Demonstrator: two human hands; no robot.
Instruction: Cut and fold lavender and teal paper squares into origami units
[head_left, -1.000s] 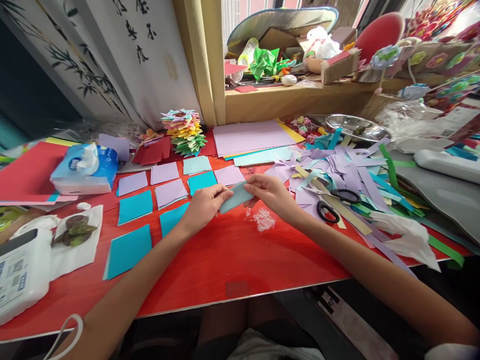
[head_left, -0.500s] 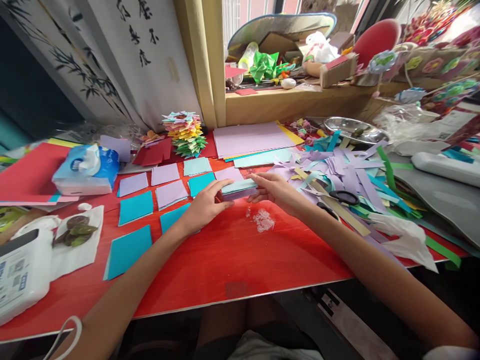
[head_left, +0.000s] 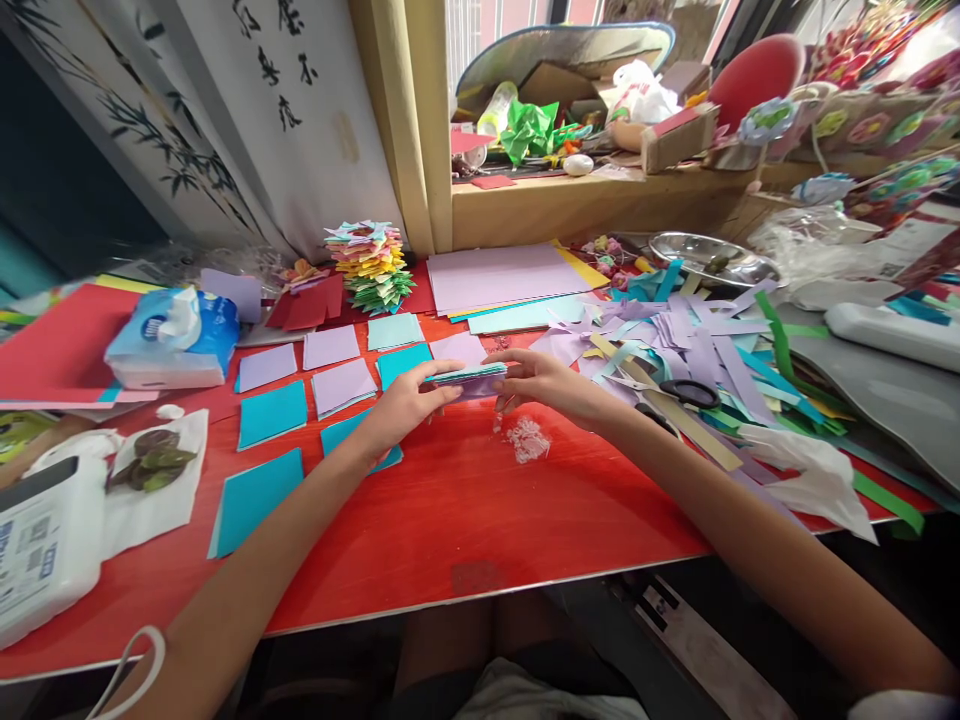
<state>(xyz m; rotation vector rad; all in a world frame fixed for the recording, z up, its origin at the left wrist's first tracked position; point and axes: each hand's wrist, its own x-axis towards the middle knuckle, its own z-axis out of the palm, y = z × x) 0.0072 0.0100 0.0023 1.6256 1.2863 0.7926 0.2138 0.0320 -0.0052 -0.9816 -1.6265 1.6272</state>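
Between my two hands, above the red table [head_left: 480, 520], is a small stack of paper [head_left: 471, 377], pale green on top and purple below. My left hand [head_left: 412, 403] grips its left end, thumb at the near edge. At the right end, my right hand [head_left: 541, 382] pinches the stack with bent fingers. Behind it lies a purple paper piece [head_left: 459, 347]. To the left, cut squares lie in rows: a teal square [head_left: 274, 412], a purple square [head_left: 343, 386] and several more. A teal square [head_left: 349, 440] is partly hidden by my left forearm.
Scissors [head_left: 690, 393] lie among paper strips [head_left: 697, 340] on the right. A folded-paper tower [head_left: 369, 268], large purple sheets [head_left: 502, 282] and a metal bowl [head_left: 712, 258] stand farther back. A tissue pack [head_left: 172, 340] and a white device [head_left: 49, 550] are at left. White scraps [head_left: 527, 440] lie near my right hand.
The stack has tilted, so its layered edge now shows more than its pale green top face. Both hands have shifted slightly while staying on its ends.
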